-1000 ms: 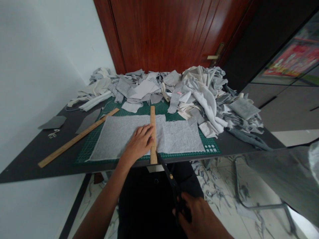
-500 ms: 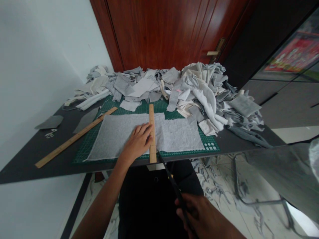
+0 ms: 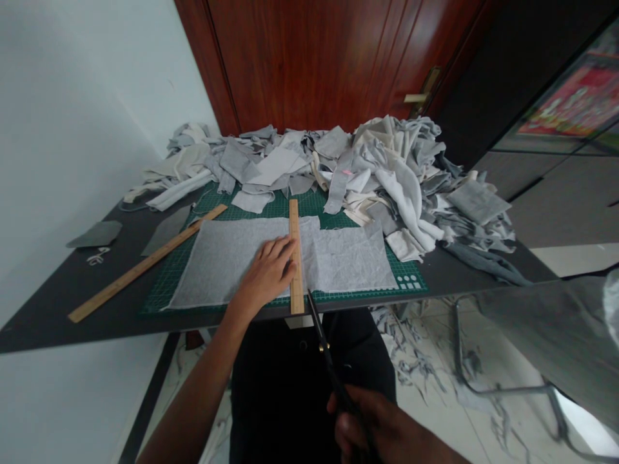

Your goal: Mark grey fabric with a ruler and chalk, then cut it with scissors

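Observation:
Light grey fabric [image 3: 355, 258] lies flat on a green cutting mat [image 3: 162, 289]. A short wooden ruler [image 3: 295, 283] crosses it from back to front. My left hand [image 3: 271, 267] presses flat on the cloth, just left of the ruler, its fingertips against the ruler's edge. Low in front of the table, my right hand [image 3: 365, 422] grips the handles of long black scissors [image 3: 323, 345]. Their blades point away from me, with the tip at the cloth's front edge, right of the ruler. Whether the blades are parted is hard to see.
A long wooden ruler [image 3: 145, 263] slants across the left of the dark table [image 3: 43, 303]. Heaped grey and white fabric scraps [image 3: 285, 164] line the back, piled higher at the right [image 3: 401, 167]. A metal chair frame [image 3: 503, 391] stands at lower right. Scraps litter the floor.
My right hand has shifted slightly left with the scissors, and their blades now point more directly away from me. My left hand and the short ruler have stayed in place.

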Action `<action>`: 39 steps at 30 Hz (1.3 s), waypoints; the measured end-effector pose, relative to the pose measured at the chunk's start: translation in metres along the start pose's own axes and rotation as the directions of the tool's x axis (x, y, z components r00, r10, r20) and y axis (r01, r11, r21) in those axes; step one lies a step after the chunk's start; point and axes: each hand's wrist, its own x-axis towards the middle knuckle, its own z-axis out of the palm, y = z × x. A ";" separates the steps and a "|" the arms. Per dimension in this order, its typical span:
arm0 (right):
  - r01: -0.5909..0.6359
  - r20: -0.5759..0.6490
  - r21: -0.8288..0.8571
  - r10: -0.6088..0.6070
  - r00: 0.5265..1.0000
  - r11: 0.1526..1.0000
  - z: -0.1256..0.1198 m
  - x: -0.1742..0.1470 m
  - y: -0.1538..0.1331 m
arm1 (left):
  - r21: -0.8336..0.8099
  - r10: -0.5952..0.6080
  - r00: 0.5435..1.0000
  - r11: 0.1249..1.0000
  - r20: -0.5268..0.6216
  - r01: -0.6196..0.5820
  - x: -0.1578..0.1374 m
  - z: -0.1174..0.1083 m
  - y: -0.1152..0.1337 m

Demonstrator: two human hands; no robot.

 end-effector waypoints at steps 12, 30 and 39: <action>0.036 0.054 0.088 -0.041 0.998 0.995 0.013 0.017 0.016 | 0.025 -0.003 1.000 1.000 0.011 0.003 0.001 -0.001 0.002; -0.091 -0.315 -0.339 -0.022 0.949 0.936 0.020 0.016 -0.011 | 0.017 -0.001 1.000 1.000 0.003 0.001 0.001 -0.001 0.002; -0.108 -0.349 -0.345 -0.020 0.937 0.932 0.015 0.018 -0.006 | 0.017 0.003 1.000 1.000 0.003 -0.003 0.001 0.000 0.001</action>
